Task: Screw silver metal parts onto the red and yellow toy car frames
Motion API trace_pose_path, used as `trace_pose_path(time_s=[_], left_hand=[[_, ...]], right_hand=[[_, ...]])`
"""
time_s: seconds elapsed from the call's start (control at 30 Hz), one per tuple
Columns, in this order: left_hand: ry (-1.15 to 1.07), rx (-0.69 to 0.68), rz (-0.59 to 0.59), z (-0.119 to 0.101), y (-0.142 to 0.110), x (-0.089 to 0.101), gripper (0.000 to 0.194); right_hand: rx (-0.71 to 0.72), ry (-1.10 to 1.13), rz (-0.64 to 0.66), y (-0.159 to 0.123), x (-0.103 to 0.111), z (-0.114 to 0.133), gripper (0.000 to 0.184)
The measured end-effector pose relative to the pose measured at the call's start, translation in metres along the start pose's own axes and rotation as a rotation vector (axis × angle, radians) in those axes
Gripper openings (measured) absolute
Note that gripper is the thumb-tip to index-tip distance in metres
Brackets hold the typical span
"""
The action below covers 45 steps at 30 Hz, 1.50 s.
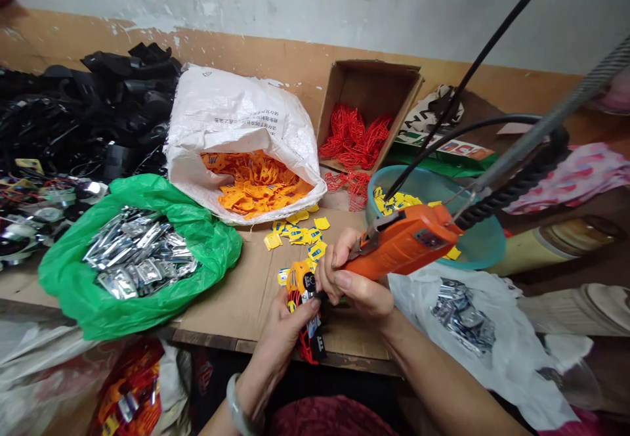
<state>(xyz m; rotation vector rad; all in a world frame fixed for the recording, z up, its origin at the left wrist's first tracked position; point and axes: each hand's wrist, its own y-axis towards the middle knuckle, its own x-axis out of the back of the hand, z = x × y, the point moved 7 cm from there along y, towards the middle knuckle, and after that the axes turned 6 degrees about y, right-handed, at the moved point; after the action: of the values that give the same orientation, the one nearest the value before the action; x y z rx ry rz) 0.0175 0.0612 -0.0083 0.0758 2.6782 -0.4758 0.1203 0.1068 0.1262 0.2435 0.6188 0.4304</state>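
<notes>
My right hand [361, 285] is wrapped around an orange electric screwdriver [406, 242], tilted with its front end down to the left. A black cable and a metal spring run from its rear to the upper right. With my left hand [278, 334] I grip a small orange, red and black plastic assembly [299, 278] at the table's front edge, thumb across its top. The screwdriver's front end meets the assembly; my fingers hide the exact contact point. Just behind both hands, loose yellow plastic pieces [295, 234] lie on the cardboard [256, 278].
A green bag [216, 245] of silvery pieces and a white sack [236, 104] of orange parts stand left. Behind are a carton [369, 71] of red frames and a teal basin [487, 242] with yellow pieces. Black parts [63, 108] pile far left; a white plastic bag [516, 364] lies right.
</notes>
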Motion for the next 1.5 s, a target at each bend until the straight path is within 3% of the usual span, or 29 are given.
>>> trace_pose_path(time_s=[0.23, 0.4, 0.57, 0.67, 0.73, 0.8, 0.87, 0.93, 1.1, 1.23, 1.33, 1.5], left_hand=[[-0.018, 0.023, -0.018, 0.003, 0.004, 0.002, 0.052], [0.019, 0.051, -0.067, -0.006, 0.003, 0.008, 0.055], [0.108, -0.067, -0.201, -0.031, -0.001, 0.025, 0.060], [0.095, -0.114, -0.237, -0.042, -0.006, 0.032, 0.064], [0.046, -0.104, -0.243, -0.045, -0.009, 0.033, 0.065], [-0.004, -0.092, -0.238, -0.045, -0.013, 0.032, 0.064], [-0.037, -0.101, -0.229, -0.046, -0.016, 0.031, 0.061], [-0.065, -0.104, -0.218, -0.046, -0.020, 0.034, 0.055], [-0.189, -0.012, -0.172, -0.041, -0.027, 0.054, 0.045], [-0.265, 0.023, -0.220, -0.041, -0.031, 0.080, 0.039], [-0.289, 0.057, -0.194, -0.040, -0.031, 0.086, 0.040], [-0.273, 0.046, -0.192, -0.037, -0.032, 0.083, 0.046]], right_hand=[[0.030, -0.014, -0.038, 0.003, 0.001, 0.000, 0.022], [0.115, -0.018, -0.285, 0.016, 0.022, 0.012, 0.021], [0.207, -0.506, -0.433, 0.017, 0.046, 0.037, 0.034], [0.419, -0.770, -0.603, -0.008, 0.048, 0.051, 0.055], [0.500, -0.831, -0.652, -0.031, 0.040, 0.045, 0.061], [0.268, -0.937, -0.441, -0.039, 0.023, 0.011, 0.049], [0.078, -1.004, -0.239, -0.048, 0.005, -0.025, 0.054], [-0.031, -0.999, -0.128, -0.055, -0.006, -0.052, 0.059], [-0.150, -0.826, -0.124, -0.051, -0.001, -0.082, 0.048], [-0.342, -0.463, -0.170, -0.046, 0.010, -0.102, 0.046], [-0.445, -0.281, -0.171, -0.046, 0.007, -0.111, 0.050], [-0.432, -0.417, -0.082, -0.043, -0.009, -0.107, 0.061]])
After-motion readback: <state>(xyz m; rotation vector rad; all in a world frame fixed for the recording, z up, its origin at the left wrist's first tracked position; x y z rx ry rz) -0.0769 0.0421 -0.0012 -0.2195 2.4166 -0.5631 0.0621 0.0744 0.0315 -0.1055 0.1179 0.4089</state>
